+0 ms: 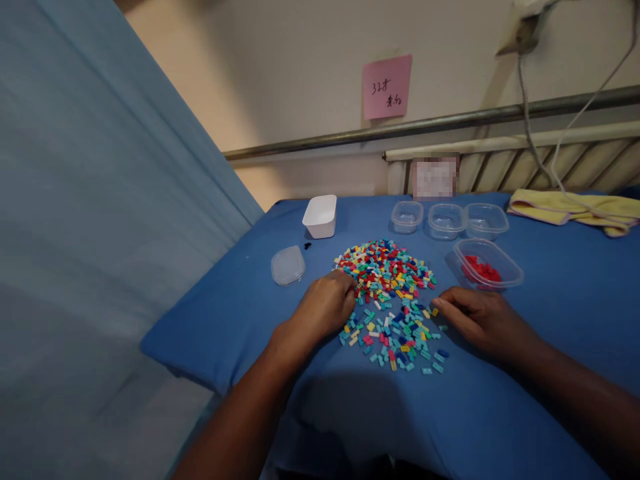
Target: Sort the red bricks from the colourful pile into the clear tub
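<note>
Blue tabletop [550,347] first, then the bead pile [387,293] at centre. Left hand [327,307], curled at nine o'clock, grasp hidden. Right hand [480,317], flat, empty, at three o'clock. Better to pinch single reds for the tub [487,263] at one o'clock.

"32" on pink wall note [387,87]

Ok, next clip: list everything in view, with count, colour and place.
small plastic bricks: one heap, mixed colours, centre of blue cloth
clear plastic tub holding red bricks: one, right of heap
empty clear plastic tubs: three, row behind heap
white plastic tub: one, back left
clear lid: one, left of heap
yellow towel: one, far right
pink note: one, wall
left hand: heap's left edge
right hand: heap's right edge
</note>
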`<action>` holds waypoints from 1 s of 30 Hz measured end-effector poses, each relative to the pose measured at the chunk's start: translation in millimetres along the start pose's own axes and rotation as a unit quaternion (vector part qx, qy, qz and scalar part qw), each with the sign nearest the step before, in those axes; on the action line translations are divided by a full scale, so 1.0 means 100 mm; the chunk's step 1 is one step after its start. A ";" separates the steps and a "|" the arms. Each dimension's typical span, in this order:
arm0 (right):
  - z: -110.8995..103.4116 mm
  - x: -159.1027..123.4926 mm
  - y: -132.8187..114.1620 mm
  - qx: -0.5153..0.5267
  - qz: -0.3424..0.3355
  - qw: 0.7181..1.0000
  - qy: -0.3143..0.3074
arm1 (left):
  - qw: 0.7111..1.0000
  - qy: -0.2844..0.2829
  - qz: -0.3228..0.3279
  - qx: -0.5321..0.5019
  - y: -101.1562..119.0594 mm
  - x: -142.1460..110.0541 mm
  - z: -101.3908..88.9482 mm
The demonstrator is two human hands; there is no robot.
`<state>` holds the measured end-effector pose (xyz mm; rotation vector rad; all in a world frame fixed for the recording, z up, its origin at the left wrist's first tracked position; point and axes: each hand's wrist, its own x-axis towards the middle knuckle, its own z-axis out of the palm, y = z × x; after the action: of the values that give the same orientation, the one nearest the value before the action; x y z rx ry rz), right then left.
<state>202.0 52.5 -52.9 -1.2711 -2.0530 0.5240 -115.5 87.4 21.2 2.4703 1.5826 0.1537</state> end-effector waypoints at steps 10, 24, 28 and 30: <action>0.01 0.00 0.02 0.004 0.006 1.000 0.000 | 0.999 -0.031 0.031 -0.005 -0.05 0.06 0.03; 0.01 0.01 0.01 0.001 0.011 1.000 -0.008 | 0.987 -0.104 0.091 0.084 -0.09 0.13 -0.13; 0.02 0.01 0.02 0.007 0.008 1.000 -0.005 | 0.981 -0.115 0.107 0.113 -0.05 0.12 -0.21; 0.02 0.01 0.03 0.007 0.007 1.000 -0.004 | 0.978 -0.122 0.118 0.122 -0.05 0.12 -0.22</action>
<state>202.0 54.3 -55.9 -1.2774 -2.0455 0.5482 -119.0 102.7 41.6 2.7304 1.2717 -0.3157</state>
